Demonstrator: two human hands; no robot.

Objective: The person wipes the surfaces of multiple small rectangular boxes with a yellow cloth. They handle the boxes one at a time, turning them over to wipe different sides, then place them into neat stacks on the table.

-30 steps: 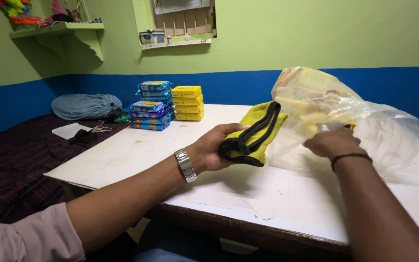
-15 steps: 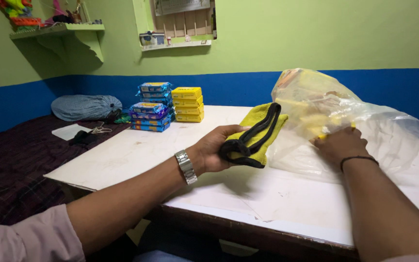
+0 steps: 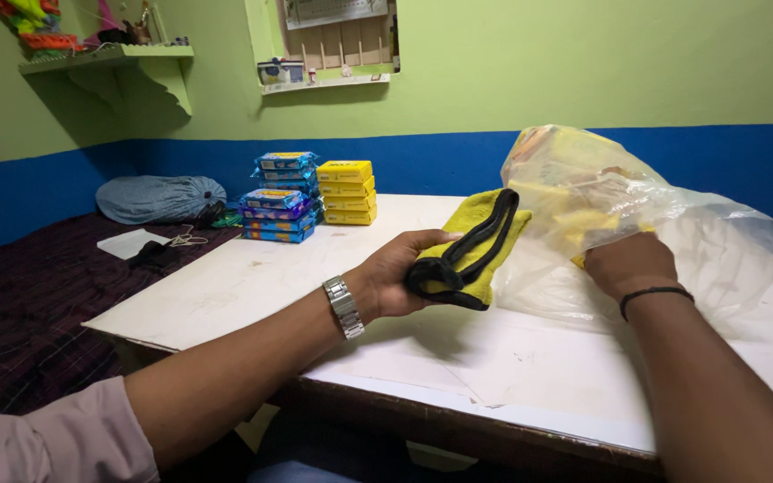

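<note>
My left hand [image 3: 397,273] grips a folded yellow cloth with a black border [image 3: 471,243], held just above the white table [image 3: 252,277]. To its right lies a large clear plastic bag [image 3: 637,210] with more yellow cloths inside. My right hand [image 3: 628,264] reaches into the bag's mouth; its fingers are hidden by the plastic and close around something yellow inside. A metal watch sits on my left wrist and a black band on my right.
At the table's far left stand a stack of blue packets [image 3: 279,197] and a stack of yellow boxes [image 3: 345,190]. A dark bedspread [image 3: 29,295] with a grey bundle [image 3: 158,197] lies to the left. A green wall shelf [image 3: 109,58] hangs above.
My right hand has pushed further into the bag's mouth, and the plastic has shifted a little. The left hand and its cloth have stayed still.
</note>
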